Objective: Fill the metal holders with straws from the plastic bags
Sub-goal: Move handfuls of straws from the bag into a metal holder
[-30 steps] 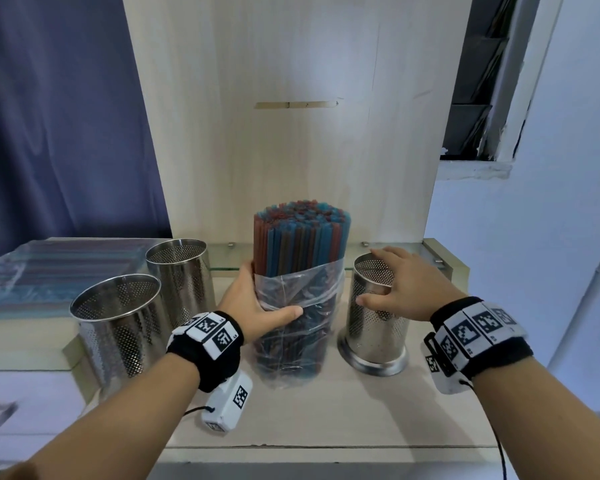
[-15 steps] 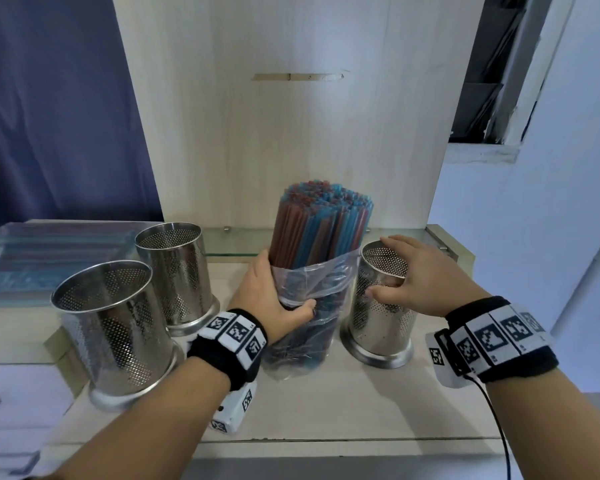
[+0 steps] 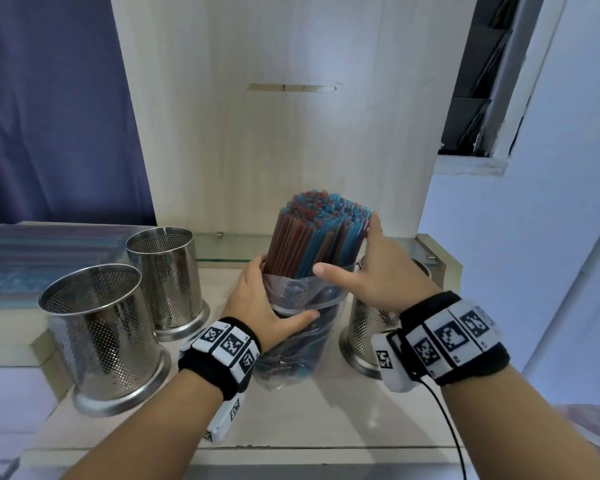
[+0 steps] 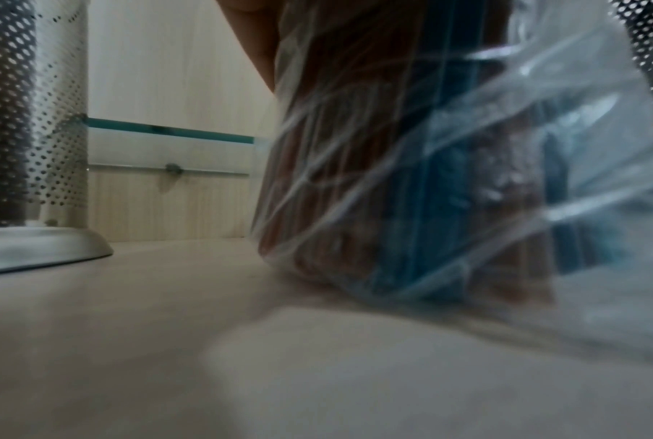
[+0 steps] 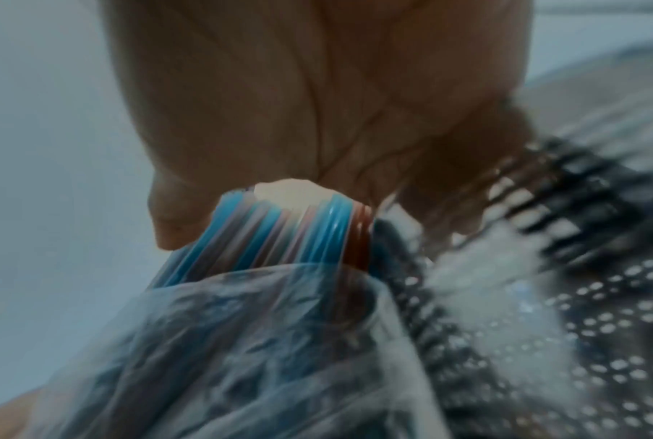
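Note:
A bundle of red and blue straws [image 3: 317,237] stands in a clear plastic bag [image 3: 298,327] on the wooden shelf [image 3: 326,420], leaning slightly right. My left hand [image 3: 267,303] grips the bag around its middle, thumb in front. My right hand [image 3: 350,251] wraps the bare upper part of the straws, thumb across the front and fingers along the right side. The right wrist view shows the straws [image 5: 287,237] between thumb and fingers above the bag [image 5: 242,341]. A perforated metal holder [image 3: 361,327] stands right of the bag, partly hidden by my right hand.
Two more metal holders, both with nothing visible inside, stand at the left, one near [image 3: 104,334] and one farther back [image 3: 167,278]. A wooden back panel [image 3: 274,133] rises behind the shelf. Flat packs of straws [image 3: 32,258] lie on the glass top at far left.
My right hand left the rim of the right holder and moved onto the exposed straws. The bundle tipped slightly to the right in my left hand.

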